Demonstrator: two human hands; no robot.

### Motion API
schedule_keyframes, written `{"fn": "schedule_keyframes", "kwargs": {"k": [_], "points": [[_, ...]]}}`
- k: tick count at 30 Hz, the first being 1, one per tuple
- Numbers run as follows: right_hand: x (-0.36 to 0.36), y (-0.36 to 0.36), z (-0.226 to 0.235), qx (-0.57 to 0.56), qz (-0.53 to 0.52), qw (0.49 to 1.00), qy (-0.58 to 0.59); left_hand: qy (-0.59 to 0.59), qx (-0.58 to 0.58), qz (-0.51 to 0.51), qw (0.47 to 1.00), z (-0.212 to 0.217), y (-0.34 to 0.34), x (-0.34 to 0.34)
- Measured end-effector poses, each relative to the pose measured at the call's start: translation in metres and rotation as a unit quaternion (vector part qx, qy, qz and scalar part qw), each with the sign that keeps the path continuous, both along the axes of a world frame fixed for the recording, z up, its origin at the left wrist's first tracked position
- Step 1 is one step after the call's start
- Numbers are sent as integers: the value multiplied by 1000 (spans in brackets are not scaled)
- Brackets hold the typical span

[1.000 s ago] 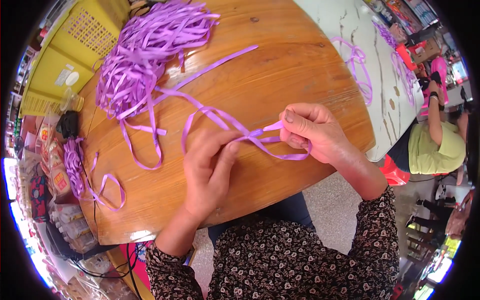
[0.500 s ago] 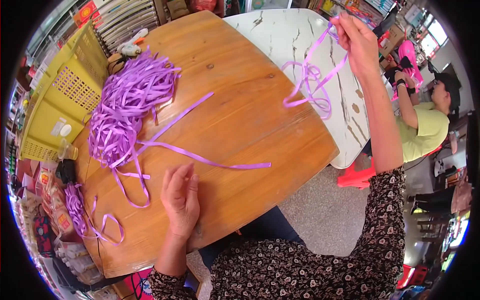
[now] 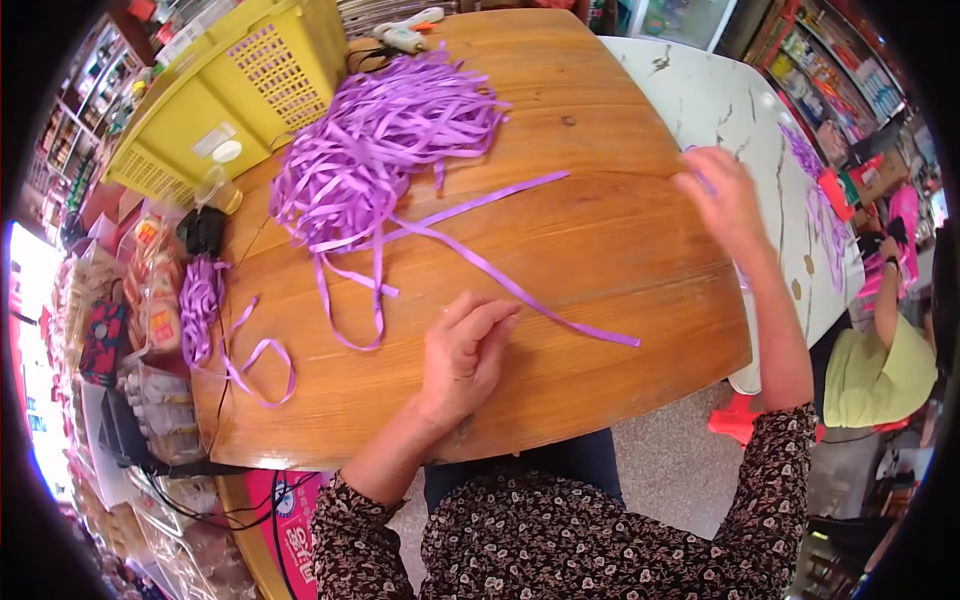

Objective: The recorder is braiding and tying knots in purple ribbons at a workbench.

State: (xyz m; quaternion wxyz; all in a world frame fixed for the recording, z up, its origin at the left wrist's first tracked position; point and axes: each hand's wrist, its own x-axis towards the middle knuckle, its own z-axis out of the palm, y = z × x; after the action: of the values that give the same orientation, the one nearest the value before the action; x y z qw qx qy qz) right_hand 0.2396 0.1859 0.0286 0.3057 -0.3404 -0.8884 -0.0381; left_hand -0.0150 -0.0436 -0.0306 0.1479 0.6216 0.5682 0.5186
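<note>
My left hand (image 3: 465, 355) hovers over the near part of the wooden table (image 3: 620, 250), its fingers curled in toward the thumb with nothing visible in them. Just beyond its fingertips, a loose purple ribbon end (image 3: 590, 330) runs out across the wood. At the table's right side, my right hand (image 3: 728, 205) is closed with its palm down. A bit of purple ribbon (image 3: 705, 183) shows at its fingers; most of that strand is hidden behind the hand and wrist. A big tangled heap of purple ribbon (image 3: 390, 140) lies at the back left.
A yellow basket (image 3: 190, 140) stands behind the heap, near a clear plastic cup (image 3: 218, 192) and a glue gun (image 3: 400, 38). A smaller ribbon bundle (image 3: 203, 305) lies at the left edge. More ribbon strands (image 3: 828, 225) lie on the white marbled table (image 3: 690, 90). Another person (image 3: 875, 370) sits at right.
My right hand has come down from its raised position beside the white table, and the hanging ribbon loops are now mostly hidden. My left fingers have curled in. The view has turned left.
</note>
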Motion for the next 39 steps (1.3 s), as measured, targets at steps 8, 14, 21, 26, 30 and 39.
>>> {"fn": "schedule_keyframes", "kwargs": {"k": [8, 14, 21, 26, 30, 39], "points": [[-162, -74, -32, -129, 314, 939, 46, 68, 154, -11, 986, 6, -8, -9], [-231, -105, -45, -117, 395, 910, 38, 149, 254, -139, 946, 2, -10, -3], [-266, -118, -56, 51, 396, 915, -51, 149, 287, -109, 940, 7, -17, -3], [-263, -115, -43, 9, 417, 909, -20, 145, 313, -28, 938, 15, -16, -12], [-229, -115, -2, -410, 375, 810, 185, 64, 328, 95, 938, 18, -12, -24], [-148, -138, 42, -529, 336, 729, 276, -278, 113, 63, 952, 15, -12, -21]]}}
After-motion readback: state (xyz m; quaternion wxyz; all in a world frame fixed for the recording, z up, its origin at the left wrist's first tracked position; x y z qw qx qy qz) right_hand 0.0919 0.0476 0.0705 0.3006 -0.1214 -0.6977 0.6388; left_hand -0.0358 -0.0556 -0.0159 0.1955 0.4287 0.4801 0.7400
